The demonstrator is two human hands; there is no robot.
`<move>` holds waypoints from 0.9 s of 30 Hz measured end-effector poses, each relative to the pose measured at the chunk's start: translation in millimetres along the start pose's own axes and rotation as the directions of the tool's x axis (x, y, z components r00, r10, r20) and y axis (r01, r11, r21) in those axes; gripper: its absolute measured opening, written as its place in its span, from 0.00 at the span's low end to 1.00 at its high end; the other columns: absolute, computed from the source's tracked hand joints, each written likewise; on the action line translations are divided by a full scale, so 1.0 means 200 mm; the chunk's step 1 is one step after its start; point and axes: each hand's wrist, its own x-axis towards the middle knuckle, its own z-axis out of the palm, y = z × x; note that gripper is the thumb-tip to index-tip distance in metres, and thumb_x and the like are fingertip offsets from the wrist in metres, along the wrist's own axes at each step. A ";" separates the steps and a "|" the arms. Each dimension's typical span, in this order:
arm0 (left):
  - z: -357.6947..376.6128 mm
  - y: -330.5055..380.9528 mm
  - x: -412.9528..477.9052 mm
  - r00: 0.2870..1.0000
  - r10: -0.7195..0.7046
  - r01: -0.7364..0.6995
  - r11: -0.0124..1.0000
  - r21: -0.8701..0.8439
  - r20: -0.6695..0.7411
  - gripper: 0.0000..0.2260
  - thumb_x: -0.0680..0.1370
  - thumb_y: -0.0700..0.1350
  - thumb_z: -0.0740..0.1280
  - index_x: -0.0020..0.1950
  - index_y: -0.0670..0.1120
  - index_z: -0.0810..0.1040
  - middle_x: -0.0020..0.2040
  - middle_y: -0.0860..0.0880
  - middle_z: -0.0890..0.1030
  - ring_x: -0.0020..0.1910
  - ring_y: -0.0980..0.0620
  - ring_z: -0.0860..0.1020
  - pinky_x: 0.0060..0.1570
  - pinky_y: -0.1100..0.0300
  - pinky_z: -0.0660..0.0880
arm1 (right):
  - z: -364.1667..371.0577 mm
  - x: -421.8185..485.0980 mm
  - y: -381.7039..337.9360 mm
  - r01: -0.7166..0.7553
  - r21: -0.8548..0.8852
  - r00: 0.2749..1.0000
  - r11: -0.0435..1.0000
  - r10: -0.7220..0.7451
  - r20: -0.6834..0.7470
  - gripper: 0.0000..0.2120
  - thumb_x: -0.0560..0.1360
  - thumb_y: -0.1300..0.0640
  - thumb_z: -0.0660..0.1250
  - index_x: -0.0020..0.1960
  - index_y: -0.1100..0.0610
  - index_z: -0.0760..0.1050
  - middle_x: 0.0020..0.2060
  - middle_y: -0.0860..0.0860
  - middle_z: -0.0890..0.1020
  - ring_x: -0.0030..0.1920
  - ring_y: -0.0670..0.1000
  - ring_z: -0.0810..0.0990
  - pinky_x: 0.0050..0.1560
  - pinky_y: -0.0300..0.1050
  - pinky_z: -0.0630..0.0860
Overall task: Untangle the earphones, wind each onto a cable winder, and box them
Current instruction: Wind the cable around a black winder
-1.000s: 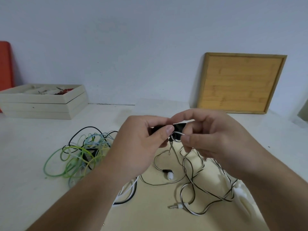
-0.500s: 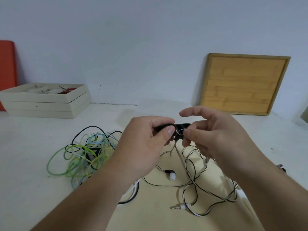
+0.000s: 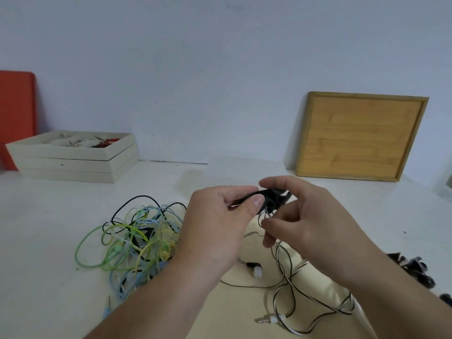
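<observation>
My left hand (image 3: 220, 223) pinches a black cable winder (image 3: 274, 198) held above the table. My right hand (image 3: 310, 223) is beside it, fingers curled round the thin black-and-white earphone cable (image 3: 281, 263) just below the winder. That cable hangs down to loose loops on a beige mat (image 3: 244, 307), with a white earbud (image 3: 256, 271) and the jack plug (image 3: 266, 321) lying there. A tangle of green, blue, yellow and black earphones (image 3: 137, 238) lies on the table to the left.
A stack of cream trays (image 3: 73, 162) holding small items stands at the back left, an orange board (image 3: 14, 116) behind it. A wooden tray (image 3: 362, 135) leans on the wall at back right. Several black winders (image 3: 413, 267) lie at the right edge.
My hands and the winder have shifted slightly right and up. My right hand's fingers have moved from the winder's front down to the cable below it. The hanging loops have shifted a little.
</observation>
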 end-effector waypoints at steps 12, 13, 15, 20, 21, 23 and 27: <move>-0.01 0.00 0.00 1.000 -0.017 0.017 0.999 0.028 -0.022 0.08 0.79 0.45 0.70 0.42 0.55 0.84 0.41 0.57 0.87 0.44 0.60 0.84 0.51 0.61 0.79 | -0.02 0.00 0.01 0.053 -0.057 0.989 0.997 -0.060 -0.133 0.21 0.72 0.68 0.68 0.56 0.45 0.76 0.27 0.51 0.81 0.22 0.43 0.71 0.26 0.30 0.65; -0.01 0.01 0.00 1.000 -0.015 0.015 0.999 0.032 -0.016 0.08 0.79 0.45 0.70 0.42 0.55 0.84 0.41 0.57 0.87 0.43 0.61 0.84 0.51 0.62 0.79 | -0.03 0.01 0.01 0.055 -0.059 0.989 0.997 -0.062 -0.138 0.21 0.72 0.68 0.67 0.56 0.45 0.77 0.26 0.51 0.80 0.22 0.43 0.70 0.27 0.30 0.66; -0.01 0.01 0.00 1.000 -0.012 0.013 0.999 0.035 -0.002 0.08 0.79 0.44 0.70 0.43 0.55 0.84 0.41 0.57 0.87 0.43 0.61 0.84 0.51 0.61 0.79 | -0.04 0.02 0.02 0.044 -0.054 0.988 0.998 -0.051 -0.145 0.20 0.71 0.67 0.66 0.56 0.46 0.77 0.26 0.49 0.79 0.23 0.43 0.70 0.27 0.33 0.67; -0.02 0.00 0.02 1.000 0.012 -0.012 0.999 0.047 0.011 0.07 0.79 0.41 0.69 0.49 0.52 0.85 0.45 0.55 0.87 0.47 0.58 0.85 0.59 0.52 0.79 | -0.09 0.02 0.03 0.002 -0.051 0.994 0.999 -0.008 -0.109 0.20 0.69 0.65 0.67 0.56 0.46 0.77 0.26 0.49 0.78 0.24 0.46 0.69 0.30 0.47 0.73; -0.02 0.00 0.03 1.000 0.014 -0.014 0.999 0.052 0.010 0.08 0.79 0.41 0.68 0.49 0.52 0.85 0.45 0.55 0.87 0.47 0.59 0.84 0.59 0.52 0.79 | -0.09 0.02 0.04 -0.003 -0.058 0.994 0.998 -0.003 -0.109 0.20 0.70 0.66 0.67 0.55 0.46 0.77 0.26 0.49 0.79 0.24 0.46 0.69 0.29 0.48 0.73; -0.02 0.00 0.03 1.000 0.015 -0.016 0.998 0.060 0.009 0.08 0.80 0.40 0.67 0.50 0.52 0.85 0.45 0.56 0.87 0.47 0.60 0.84 0.59 0.52 0.79 | -0.10 0.03 0.04 -0.008 -0.072 0.994 0.997 0.000 -0.112 0.19 0.70 0.67 0.67 0.54 0.46 0.78 0.27 0.49 0.79 0.24 0.47 0.70 0.28 0.50 0.75; -0.03 -0.01 0.03 0.999 0.005 -0.009 0.996 0.091 0.038 0.09 0.81 0.41 0.65 0.51 0.50 0.85 0.44 0.55 0.87 0.46 0.59 0.84 0.58 0.51 0.79 | -0.09 0.02 0.04 0.008 -0.074 0.995 0.997 -0.015 -0.104 0.11 0.72 0.64 0.70 0.48 0.49 0.80 0.28 0.48 0.82 0.25 0.48 0.73 0.29 0.49 0.75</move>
